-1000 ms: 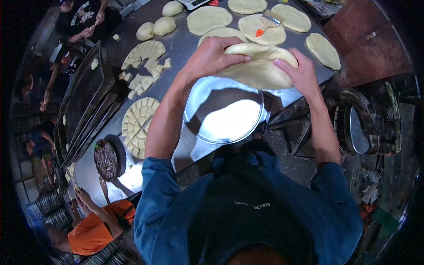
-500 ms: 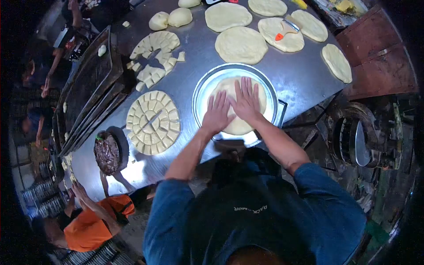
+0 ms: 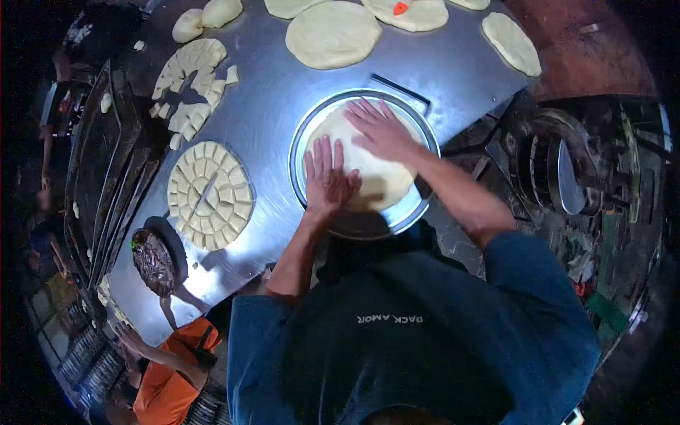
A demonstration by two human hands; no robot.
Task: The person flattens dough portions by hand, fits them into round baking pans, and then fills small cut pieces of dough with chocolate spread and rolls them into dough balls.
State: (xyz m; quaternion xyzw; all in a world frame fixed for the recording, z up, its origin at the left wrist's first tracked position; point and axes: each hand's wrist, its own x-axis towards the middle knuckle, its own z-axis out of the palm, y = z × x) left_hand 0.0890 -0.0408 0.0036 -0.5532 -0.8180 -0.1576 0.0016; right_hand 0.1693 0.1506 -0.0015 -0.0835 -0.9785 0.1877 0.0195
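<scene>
A round flat sheet of dough [image 3: 375, 185] lies in a round metal pan [image 3: 295, 166] near the table's front edge. On the dough's left part rests my left hand [image 3: 329, 177], palm down with fingers stretched out. Further to the right and up, my right hand [image 3: 382, 132] lies flat on the dough, fingers spread and a little blurred. Both palms cover part of the sheet. A black bar-like handle [image 3: 400, 92] sticks out beyond the pan's upper right rim.
Left of the pan lies a dough disc cut into small pieces [image 3: 210, 195]; a partly taken-apart one [image 3: 190, 85] is above it. More dough sheets [image 3: 333, 35] lie at the back. A dark wrapped lump [image 3: 153, 262], stacked trays [image 3: 127, 170] and a person in orange [image 3: 177, 372] are at left.
My hands have moved apart, the right one now angled to the left. The black handle has swung from the pan's right side to its upper right. The whole view has shifted.
</scene>
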